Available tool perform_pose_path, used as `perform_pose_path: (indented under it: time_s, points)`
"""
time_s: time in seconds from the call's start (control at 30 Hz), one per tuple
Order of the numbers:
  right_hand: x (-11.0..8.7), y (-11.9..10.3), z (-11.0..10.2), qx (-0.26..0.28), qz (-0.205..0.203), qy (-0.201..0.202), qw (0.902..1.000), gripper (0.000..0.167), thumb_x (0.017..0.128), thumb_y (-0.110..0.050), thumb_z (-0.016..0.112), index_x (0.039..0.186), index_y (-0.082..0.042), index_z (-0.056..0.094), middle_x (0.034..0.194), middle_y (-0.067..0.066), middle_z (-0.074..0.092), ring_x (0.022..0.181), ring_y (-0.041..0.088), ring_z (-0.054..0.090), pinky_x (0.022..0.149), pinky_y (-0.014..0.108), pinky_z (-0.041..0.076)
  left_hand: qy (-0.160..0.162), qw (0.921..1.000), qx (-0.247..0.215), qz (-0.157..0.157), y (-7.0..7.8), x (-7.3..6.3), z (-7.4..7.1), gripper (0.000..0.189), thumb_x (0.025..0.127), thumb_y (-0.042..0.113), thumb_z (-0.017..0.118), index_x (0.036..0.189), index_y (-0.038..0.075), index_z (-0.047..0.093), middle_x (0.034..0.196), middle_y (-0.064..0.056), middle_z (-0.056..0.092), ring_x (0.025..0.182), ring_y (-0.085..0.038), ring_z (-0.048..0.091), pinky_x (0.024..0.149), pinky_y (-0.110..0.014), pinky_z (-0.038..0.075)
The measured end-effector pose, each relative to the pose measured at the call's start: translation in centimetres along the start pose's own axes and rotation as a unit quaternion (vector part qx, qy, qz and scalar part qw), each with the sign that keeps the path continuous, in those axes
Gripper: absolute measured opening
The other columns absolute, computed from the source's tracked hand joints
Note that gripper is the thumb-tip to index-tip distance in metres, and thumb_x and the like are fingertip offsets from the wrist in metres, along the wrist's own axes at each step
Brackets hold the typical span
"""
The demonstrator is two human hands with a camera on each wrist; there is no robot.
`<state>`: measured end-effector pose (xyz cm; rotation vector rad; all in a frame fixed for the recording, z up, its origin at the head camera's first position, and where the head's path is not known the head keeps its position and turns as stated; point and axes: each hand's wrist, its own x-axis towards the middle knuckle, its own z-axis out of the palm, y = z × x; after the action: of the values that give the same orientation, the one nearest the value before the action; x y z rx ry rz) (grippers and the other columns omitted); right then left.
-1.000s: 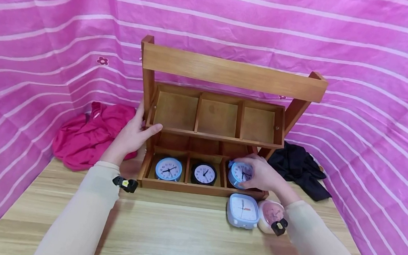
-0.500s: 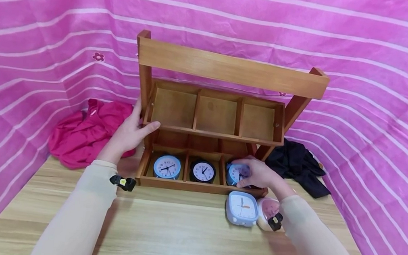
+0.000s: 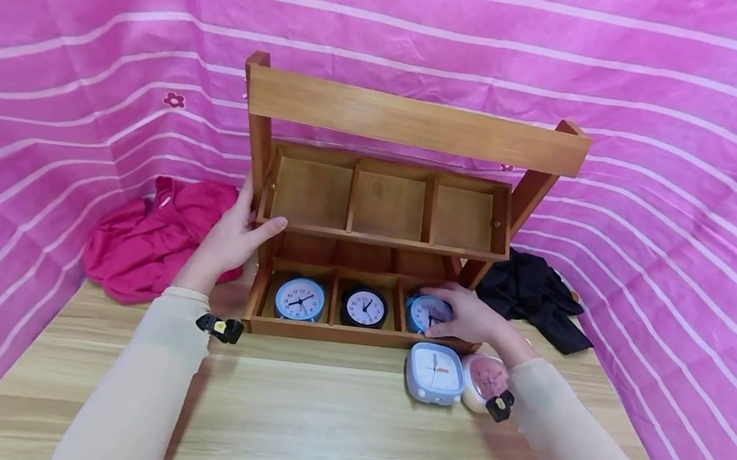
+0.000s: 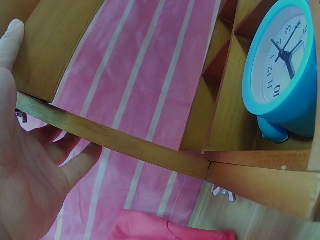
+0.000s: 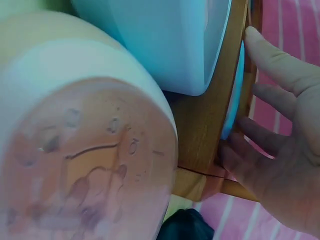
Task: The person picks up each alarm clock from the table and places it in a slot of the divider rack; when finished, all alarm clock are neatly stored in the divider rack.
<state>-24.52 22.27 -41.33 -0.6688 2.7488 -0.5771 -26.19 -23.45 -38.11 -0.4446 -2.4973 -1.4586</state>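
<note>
A two-tier wooden rack (image 3: 400, 244) stands on the table, tilted slightly in view. My left hand (image 3: 226, 239) holds its left side, thumb over the upper tray's front edge and fingers behind the side slat. Three round alarm clocks are in the lower tray: a light blue clock (image 3: 299, 299) at left, a black clock (image 3: 364, 308) in the middle and a darker blue clock (image 3: 425, 313) at right. My right hand (image 3: 469, 315) holds this right-hand clock, fingers at its top and thumb near its lower front. The hand covers its right side.
In front of the rack's right end are a square pale blue clock (image 3: 435, 373) and a rounded cream clock (image 3: 476, 374) with a pink face. Pink cloth (image 3: 150, 247) lies at left, black cloth (image 3: 534, 295) at right. A striped pink curtain (image 3: 386, 27) surrounds the table.
The right hand has lowered the blue clock deeper into the right compartment, and its face is now less tilted. The left hand keeps its hold on the rack. The head view shifted slightly.
</note>
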Motion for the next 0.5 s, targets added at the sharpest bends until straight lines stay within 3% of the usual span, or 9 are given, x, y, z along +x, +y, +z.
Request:
perform_pose_path:
  time_s: [0.17,0.37,0.5]
  points:
    - [-2.7,-1.1,-0.2,0.002,-0.037,0.055,0.9978,0.067,0.088,-0.039,0.085,0.147,-0.018,0.060,0.145,0.014,0.055,0.128,0.035,0.055,0.107,0.062,0.048,-0.001,1.0000,0.004,-0.002,0.1,-0.1,0.0,0.099,0.099,0.048,0.068,0.162,0.054,-0.008,0.173,-0.007,0.018,0.153,-0.043,0.031,0.115,-0.071,0.034]
    - [-6.3,-2.6,1.0,-0.051,-0.077,0.050,0.9945,0.066,0.084,-0.049,0.086,0.139,-0.019,0.067,0.134,0.004,0.063,0.122,0.029,0.060,0.101,0.054,0.054,-0.003,1.0000,0.006,-0.005,0.1,-0.2,-0.1,0.099,0.099,0.050,0.068,0.161,0.056,-0.009,0.173,-0.009,0.021,0.151,-0.045,0.034,0.114,-0.071,0.034]
    - [-7.9,-3.3,2.4,-0.087,-0.070,0.043,0.9928,0.072,0.079,-0.057,0.087,0.139,-0.022,0.069,0.128,0.000,0.065,0.118,0.026,0.061,0.095,0.051,0.056,-0.001,1.0000,0.005,-0.002,0.0,-0.2,0.0,0.099,0.099,0.048,0.068,0.161,0.056,-0.009,0.172,-0.010,0.022,0.150,-0.045,0.036,0.114,-0.071,0.034]
